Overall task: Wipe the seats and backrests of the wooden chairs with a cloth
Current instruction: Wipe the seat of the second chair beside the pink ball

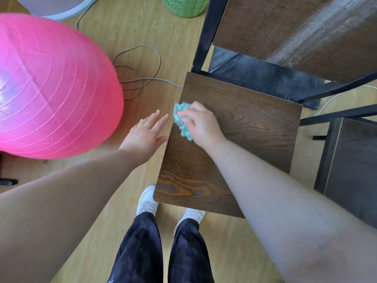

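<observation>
A dark wooden chair seat (pixel 248 127) with a black metal frame stands in front of me. Its wooden backrest (pixel 285 33) rises at the top right. My right hand (pixel 201 124) grips a crumpled teal cloth (pixel 181 119) and presses it on the seat near its left edge. My left hand (pixel 145 134) hovers flat with straight fingers just off the seat's left edge, its thumb close to that edge. It holds nothing.
A big pink exercise ball (pixel 51 86) lies on the floor at the left. Grey cable loops (pixel 134 72) lie beside the chair. A second dark chair seat (pixel 353 172) stands at the right. A green perforated bin (pixel 185 5) is at the top.
</observation>
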The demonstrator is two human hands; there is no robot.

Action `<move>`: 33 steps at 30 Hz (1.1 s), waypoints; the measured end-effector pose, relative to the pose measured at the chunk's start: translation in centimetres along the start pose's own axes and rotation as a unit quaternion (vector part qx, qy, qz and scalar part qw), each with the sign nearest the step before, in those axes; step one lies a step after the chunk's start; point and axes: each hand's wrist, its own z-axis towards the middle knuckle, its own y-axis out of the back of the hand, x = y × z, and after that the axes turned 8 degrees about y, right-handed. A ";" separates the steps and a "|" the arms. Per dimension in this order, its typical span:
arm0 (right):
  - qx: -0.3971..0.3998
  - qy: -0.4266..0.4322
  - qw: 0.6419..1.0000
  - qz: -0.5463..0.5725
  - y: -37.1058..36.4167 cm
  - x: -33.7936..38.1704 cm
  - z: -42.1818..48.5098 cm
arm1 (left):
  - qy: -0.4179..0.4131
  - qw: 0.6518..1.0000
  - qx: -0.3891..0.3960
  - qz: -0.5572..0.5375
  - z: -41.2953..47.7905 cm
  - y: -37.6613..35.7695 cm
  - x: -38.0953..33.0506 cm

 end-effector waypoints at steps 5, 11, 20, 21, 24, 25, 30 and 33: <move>0.030 0.019 0.999 0.038 -2.6 1.9 -7.5 | -0.001 1.000 -0.012 0.011 -0.8 0.0 0.2; 0.104 -0.008 0.992 0.071 -2.5 2.8 -12.9 | -0.036 0.998 -0.034 0.024 -1.8 -0.7 -0.3; -0.186 -0.261 0.947 -0.032 9.8 -7.0 -12.7 | -0.020 0.999 -0.028 0.006 -2.9 -2.2 -0.5; -0.176 -0.289 0.940 -0.047 10.3 -8.2 -12.9 | -0.019 0.999 -0.026 0.007 -3.0 -2.3 -0.4; -0.151 -0.318 0.935 -0.046 10.0 -9.6 -13.7 | -0.015 1.000 -0.022 0.006 -3.3 -2.7 -0.2; -0.151 -0.317 0.935 -0.040 9.6 -9.4 -13.9 | -0.015 1.000 -0.020 0.005 -3.4 -2.8 -0.1; -0.122 -0.255 0.959 -0.018 6.5 -6.8 -13.3 | -0.013 1.000 -0.014 0.009 -3.8 -2.8 -0.1; -0.100 -0.189 0.977 -0.015 3.9 -4.9 -12.6 | -0.016 1.000 -0.009 0.022 -3.7 -2.6 -0.1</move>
